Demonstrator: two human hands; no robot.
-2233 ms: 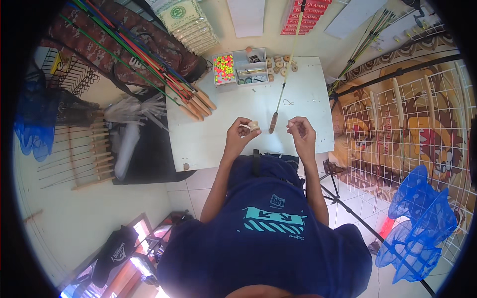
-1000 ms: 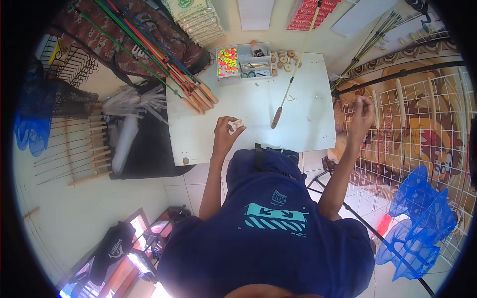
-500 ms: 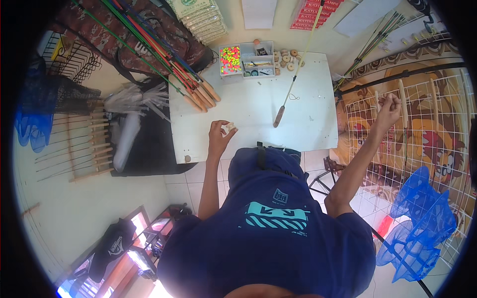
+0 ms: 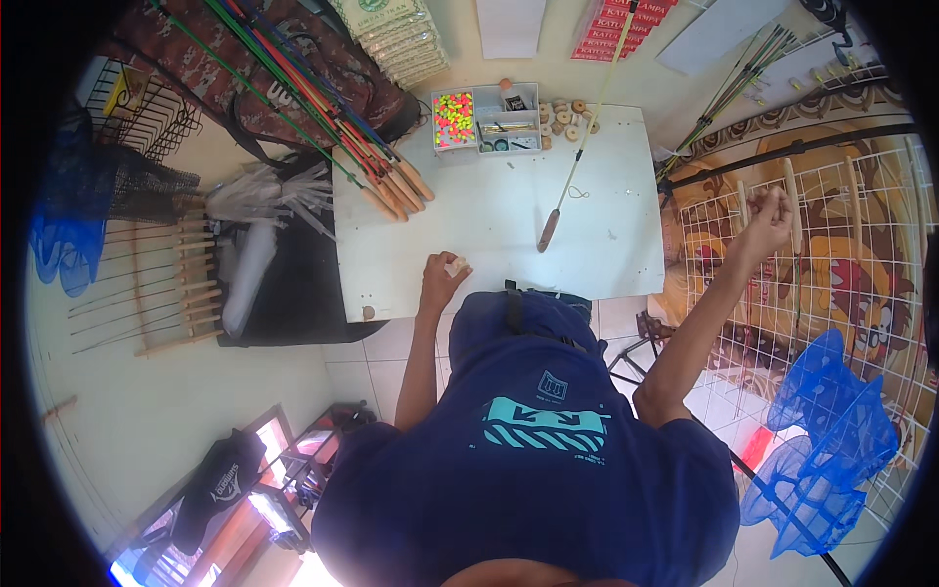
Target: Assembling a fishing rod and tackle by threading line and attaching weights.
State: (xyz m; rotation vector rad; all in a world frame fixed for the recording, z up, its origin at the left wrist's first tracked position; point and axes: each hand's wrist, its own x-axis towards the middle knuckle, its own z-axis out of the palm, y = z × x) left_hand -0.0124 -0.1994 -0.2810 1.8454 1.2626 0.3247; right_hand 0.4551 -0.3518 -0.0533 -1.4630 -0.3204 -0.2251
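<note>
My left hand [image 4: 442,284] is closed around a small pale spool [image 4: 456,265] above the table's near edge. Out to the right, my right hand [image 4: 769,221] is raised in front of the white wire grid with its fingers pinched together. Whatever it holds, perhaps a thread, is too fine to make out. On the table [image 4: 489,215] lies a thin yellowish rod with a brown handle [image 4: 550,232], a small loop of line [image 4: 579,193] beside it. The rod reaches back toward the wall.
Rods with wooden handles [image 4: 403,186] lean across the table's left side. At the back stands a compartment box [image 4: 509,145] with bright floats [image 4: 454,117], next to several round spools [image 4: 562,119]. Blue nets [image 4: 831,430] and the wire grid [image 4: 822,225] are at right.
My left hand has moved slightly right and lower, turning a little with the spool in it. My right hand has shifted only slightly; the rod stays where it was.
</note>
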